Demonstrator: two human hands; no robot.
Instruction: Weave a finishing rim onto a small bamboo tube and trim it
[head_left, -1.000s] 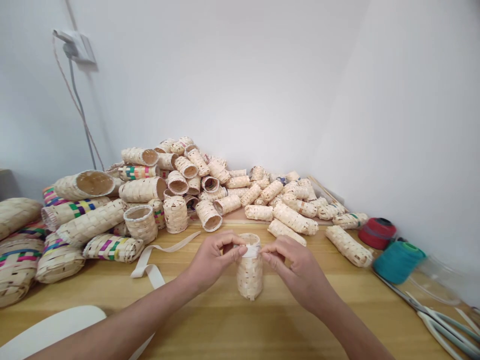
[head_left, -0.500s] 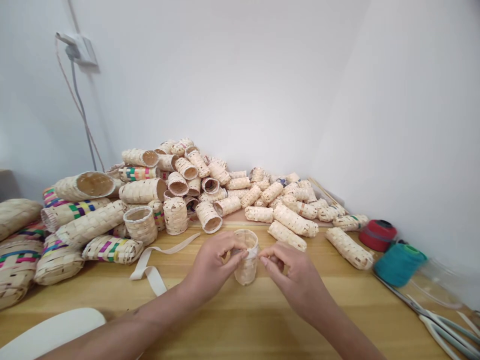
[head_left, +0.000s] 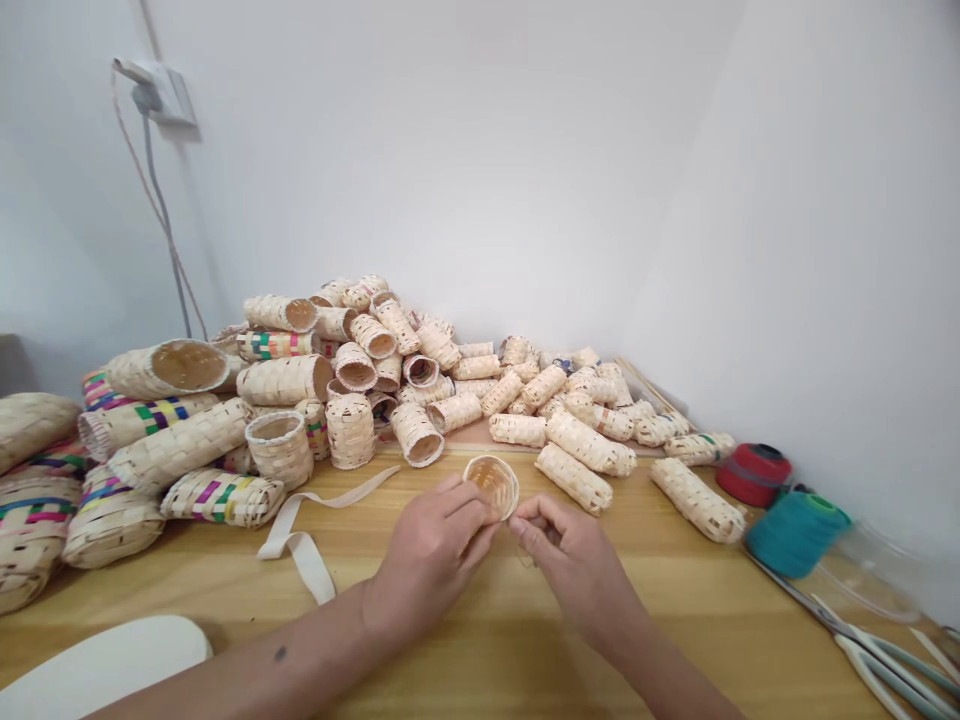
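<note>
A small woven basket [head_left: 491, 480] of pale strips is tipped so that its round mouth faces me. My left hand [head_left: 442, 535] is closed on its near left side, the fingers gripping the rim. My right hand [head_left: 562, 545] is pinched close by the rim's lower right edge. What its fingertips hold is too small to make out, though a faint thin strand shows just below them. The basket's lower body is hidden by the left hand.
A heap of woven baskets [head_left: 352, 420] spreads across the back and left of the wooden table [head_left: 480, 660]. A pale flat strip [head_left: 307, 560] curls left of my hands. Red thread [head_left: 754, 475], teal thread [head_left: 799, 533] and scissors [head_left: 870, 645] lie right. A white rounded object [head_left: 112, 665] sits front left.
The basket has tipped from upright, turning its mouth toward me. My left hand has shifted its grip down and right along the rim, and my right hand has moved slightly lower.
</note>
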